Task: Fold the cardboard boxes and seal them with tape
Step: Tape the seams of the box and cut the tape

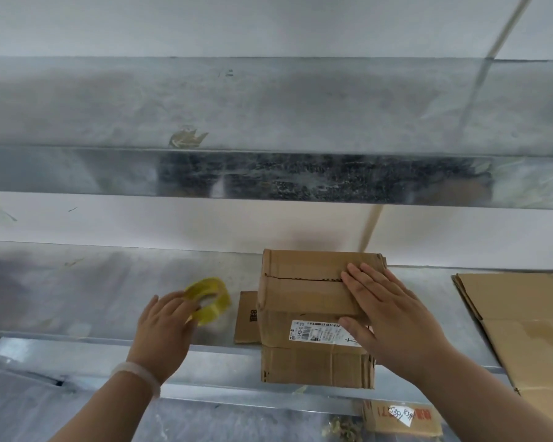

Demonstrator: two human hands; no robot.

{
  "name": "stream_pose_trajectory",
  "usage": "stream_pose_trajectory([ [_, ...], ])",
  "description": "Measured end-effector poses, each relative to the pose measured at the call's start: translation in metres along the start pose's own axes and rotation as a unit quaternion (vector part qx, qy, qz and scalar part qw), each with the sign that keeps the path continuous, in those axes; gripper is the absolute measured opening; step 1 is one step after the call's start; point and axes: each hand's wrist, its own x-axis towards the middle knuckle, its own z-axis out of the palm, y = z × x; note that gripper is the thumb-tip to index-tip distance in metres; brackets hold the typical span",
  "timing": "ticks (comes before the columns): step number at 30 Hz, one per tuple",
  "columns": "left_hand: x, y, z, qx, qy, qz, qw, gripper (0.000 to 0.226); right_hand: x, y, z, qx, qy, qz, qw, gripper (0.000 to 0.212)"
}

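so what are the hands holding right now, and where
Left hand grips the yellow tape roll by its near rim, a finger seemingly in the core. Right hand holds nothing, pressing flat on the box.

Box (pixel 304 301) on the table (pixel 109 282), tape roll (pixel 209 299) to its left, flattened cardboard (pixel 524 320) well to its right, right hand (pixel 393 314) on top of the box

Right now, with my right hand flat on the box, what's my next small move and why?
Probably bring the tape roll over to the flap seam. The right hand presses the box flaps shut, the seam looks untaped, and the left hand is at the roll, grip blurred.
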Motion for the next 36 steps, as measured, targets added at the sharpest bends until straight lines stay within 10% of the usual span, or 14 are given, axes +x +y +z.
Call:
stream_pose_trajectory([
  [6,0.046,0.096,-0.085,-0.306,0.089,0.006,0.948,0.021,0.001,0.000,0.003,0.015,0.030,-0.009,0.999,0.071],
  [10,0.083,0.158,-0.108,-0.377,-0.008,0.091,0.922,0.017,0.002,-0.001,0.004,0.017,0.053,-0.013,0.998,0.070],
  [20,0.121,0.201,-0.075,-0.299,-0.167,0.045,0.938,0.020,0.002,0.008,0.002,0.156,0.019,-0.030,0.987,0.091],
  [23,0.126,0.203,-0.076,-0.291,-0.176,0.051,0.939,0.016,-0.002,0.009,-0.011,0.364,0.007,0.038,0.930,0.073],
  [27,0.126,0.211,-0.075,-0.263,-0.194,0.067,0.943,0.018,0.001,0.003,-0.037,0.608,0.073,0.226,0.758,0.021],
  [36,0.130,0.231,-0.077,-0.191,-0.217,0.098,0.952,0.027,0.014,0.015,-0.040,0.542,0.054,0.327,0.772,0.022],
])
